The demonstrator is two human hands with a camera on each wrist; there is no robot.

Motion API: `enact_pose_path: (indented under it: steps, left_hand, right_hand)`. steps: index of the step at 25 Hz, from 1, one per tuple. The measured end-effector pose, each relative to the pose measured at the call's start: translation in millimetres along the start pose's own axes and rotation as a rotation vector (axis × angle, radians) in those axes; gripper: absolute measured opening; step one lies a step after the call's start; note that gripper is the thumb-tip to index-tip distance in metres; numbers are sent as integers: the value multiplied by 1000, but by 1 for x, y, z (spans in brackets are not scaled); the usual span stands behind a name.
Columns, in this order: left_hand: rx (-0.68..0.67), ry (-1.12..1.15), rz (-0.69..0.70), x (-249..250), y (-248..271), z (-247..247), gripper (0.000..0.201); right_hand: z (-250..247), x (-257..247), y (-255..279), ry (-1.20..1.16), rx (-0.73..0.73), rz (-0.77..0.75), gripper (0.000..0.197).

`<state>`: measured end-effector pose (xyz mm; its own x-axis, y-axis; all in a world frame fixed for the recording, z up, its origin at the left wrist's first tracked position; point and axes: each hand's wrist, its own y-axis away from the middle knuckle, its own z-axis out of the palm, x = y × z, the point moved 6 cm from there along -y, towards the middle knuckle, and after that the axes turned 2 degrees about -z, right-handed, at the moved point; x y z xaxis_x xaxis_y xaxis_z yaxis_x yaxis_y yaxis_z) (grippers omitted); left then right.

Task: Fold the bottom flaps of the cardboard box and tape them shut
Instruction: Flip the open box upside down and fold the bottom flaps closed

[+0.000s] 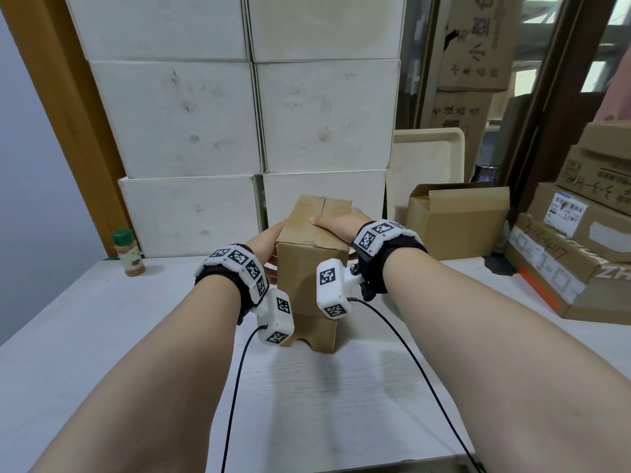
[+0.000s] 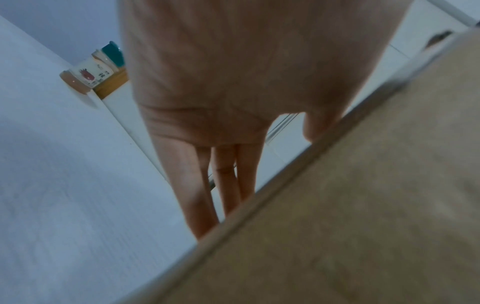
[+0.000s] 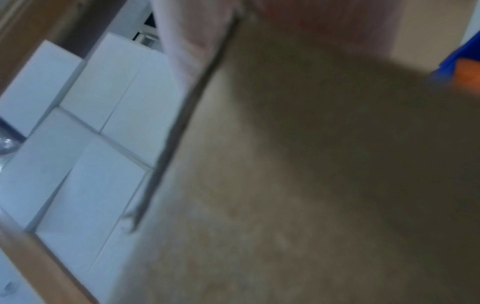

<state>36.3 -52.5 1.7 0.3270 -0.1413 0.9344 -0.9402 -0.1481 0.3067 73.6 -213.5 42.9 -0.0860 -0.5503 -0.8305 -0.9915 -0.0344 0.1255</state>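
A brown cardboard box point(image 1: 312, 264) stands on end on the white table point(image 1: 102, 336). Its upper end is folded shut, and two flaps meet there in a seam point(image 1: 323, 208). Loose flaps point(image 1: 319, 331) hang at its lower end. My left hand point(image 1: 269, 242) lies flat against the box's left side. Its fingers point(image 2: 226, 185) are straight and pass behind the box edge point(image 2: 350, 216). My right hand point(image 1: 341, 225) grips the upper right edge with the thumb lying across the top; its fingers are hidden. The blurred right wrist view is mostly cardboard point(image 3: 285, 185).
A spice jar with a green cap point(image 1: 128, 254) stands at the table's back left. Stacked white boxes point(image 1: 239, 114) form a wall right behind. An open cardboard box point(image 1: 454, 220) and a beige tray point(image 1: 426, 165) sit at the back right, and labelled cartons point(image 1: 580, 250) are piled at the right edge.
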Motion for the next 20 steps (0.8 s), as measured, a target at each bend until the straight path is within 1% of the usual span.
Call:
enact_pose_path:
  steps: [1, 3, 7, 9, 11, 12, 14, 17, 18, 19, 20]
  left_hand:
    - [-3, -12, 11, 1, -1, 1, 48]
    - [8, -26, 8, 1, -5, 1, 48]
    - [15, -27, -55, -5, -5, 2, 61]
    - [42, -7, -60, -9, -6, 2, 54]
    - [80, 17, -68, -20, -11, 1, 40]
    - [86, 33, -96, -27, -13, 2, 37]
    - [103, 67, -89, -36, -17, 3, 38]
    - [47, 124, -85, -39, -28, 13, 32]
    - [53, 162, -103, -41, -26, 15, 35]
    - [61, 137, -115, -42, -22, 17, 39]
    - [24, 148, -131, -47, -22, 20, 42]
  right_hand:
    - [-1, 0, -2, 3, -2, 8, 81]
    - [-1, 3, -5, 14, -5, 22, 83]
    - [1, 9, -5, 26, -65, 40, 70]
    - [2, 12, -6, 25, -77, 38, 69]
    - [4, 14, -7, 5, -97, 51, 72]
    - [6, 15, -6, -4, -113, 59, 74]
    - [10, 16, -7, -18, -145, 65, 73]
    - [10, 18, -7, 10, -155, 60, 77]
    - [10, 19, -8, 23, -156, 55, 81]
    - [10, 19, -9, 38, -154, 54, 84]
    - [11, 20, -11, 56, -153, 50, 86]
